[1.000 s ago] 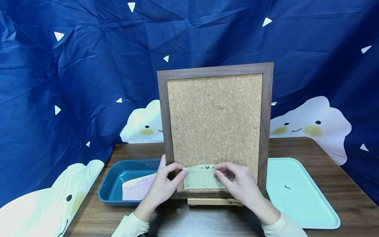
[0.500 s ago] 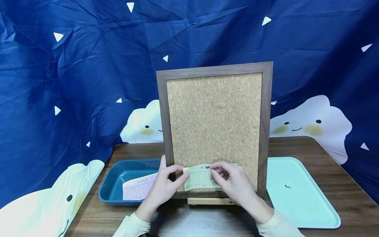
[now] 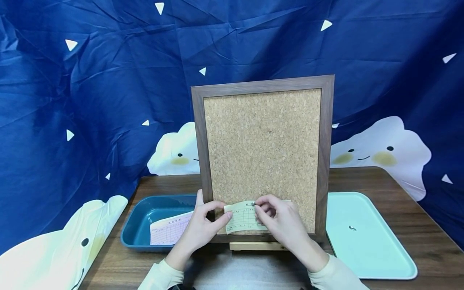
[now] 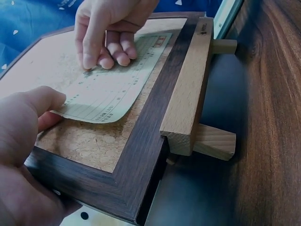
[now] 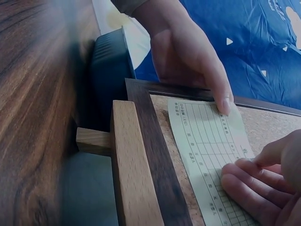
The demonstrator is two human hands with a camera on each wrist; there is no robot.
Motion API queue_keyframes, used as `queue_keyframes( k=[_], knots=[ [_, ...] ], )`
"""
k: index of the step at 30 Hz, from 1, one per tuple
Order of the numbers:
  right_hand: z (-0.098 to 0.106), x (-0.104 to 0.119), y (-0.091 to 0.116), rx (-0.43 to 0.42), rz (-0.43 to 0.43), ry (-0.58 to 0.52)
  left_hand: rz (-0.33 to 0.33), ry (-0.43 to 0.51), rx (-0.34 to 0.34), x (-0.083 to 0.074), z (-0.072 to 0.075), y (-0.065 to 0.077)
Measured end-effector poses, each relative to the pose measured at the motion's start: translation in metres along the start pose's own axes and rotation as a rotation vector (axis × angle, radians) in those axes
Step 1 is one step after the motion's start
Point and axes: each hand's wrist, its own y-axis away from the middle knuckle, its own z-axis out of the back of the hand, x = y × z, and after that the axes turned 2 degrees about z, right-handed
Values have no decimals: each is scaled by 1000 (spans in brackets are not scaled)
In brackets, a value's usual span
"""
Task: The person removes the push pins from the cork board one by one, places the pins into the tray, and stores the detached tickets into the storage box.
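Observation:
A pale green printed slip lies along the lower part of a framed corkboard, its left side bowed out slightly. My left hand pinches the slip's upper left corner between thumb and index finger, other fingers reaching behind the frame's left edge. At the slip's top edge, a small dark push pin shows at the fingertips of my right hand, which pinches it by thumb and index finger. In the right wrist view the remaining fingers curl over the slip, and most of the pin is hidden.
A blue basin holding a pink printed slip stands to the left. To the right lies a mint tray with a small dark object on it. A light wooden stand supports the board's bottom edge.
My right hand has slid left along the slip's top edge, from beside the pin onto it. The slip's left part now bows more. My left hand has stayed almost still.

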Motion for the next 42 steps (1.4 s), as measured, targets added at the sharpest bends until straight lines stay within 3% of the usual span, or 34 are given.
queue_keyframes(
  k=[6, 14, 28, 42],
  knots=[
    [-5, 4, -1, -35, -1, 42, 61, 9, 16, 0, 0, 0],
    [-9, 9, -2, -85, -11, 62, 0, 20, 0, -1, 1, -2],
    [-14, 12, -1, -155, 32, 181, -11, 22, -8, 0, 1, -3],
    [-12, 16, -4, -94, -115, 147, -18, 31, -10, 0, 1, -4]
  ],
)
